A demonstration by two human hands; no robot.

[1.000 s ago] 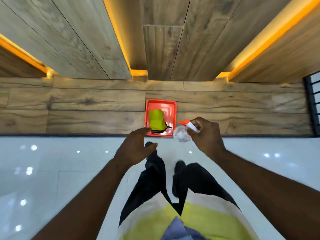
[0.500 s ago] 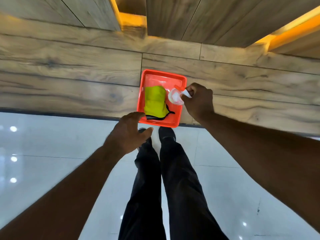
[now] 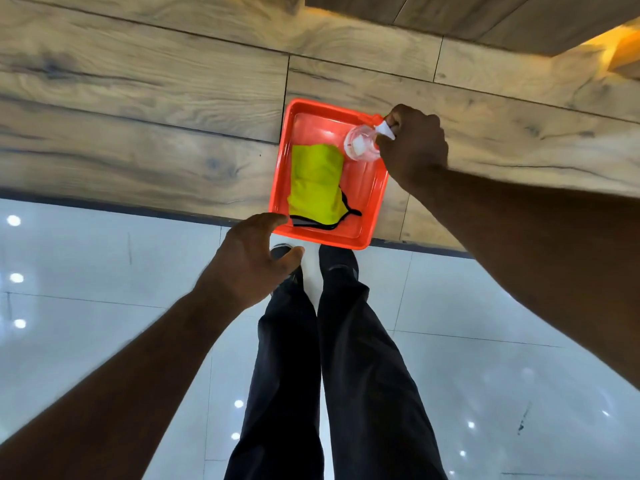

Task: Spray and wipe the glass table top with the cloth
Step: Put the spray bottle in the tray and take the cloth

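Yellow-green cloth (image 3: 315,181) lies folded in an orange tray (image 3: 364,238) on a wood-grain ledge (image 3: 138,133). Our right hand (image 3: 414,147) grips a clear spray bottle (image 3: 360,145) above the tray. Our left hand (image 3: 249,261) hovers open and empty by its near corner. The tray seems to overhang the edge, so a nudge could tip it.

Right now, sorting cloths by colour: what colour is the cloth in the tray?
Yellow-green cloth with dark edging; head view.
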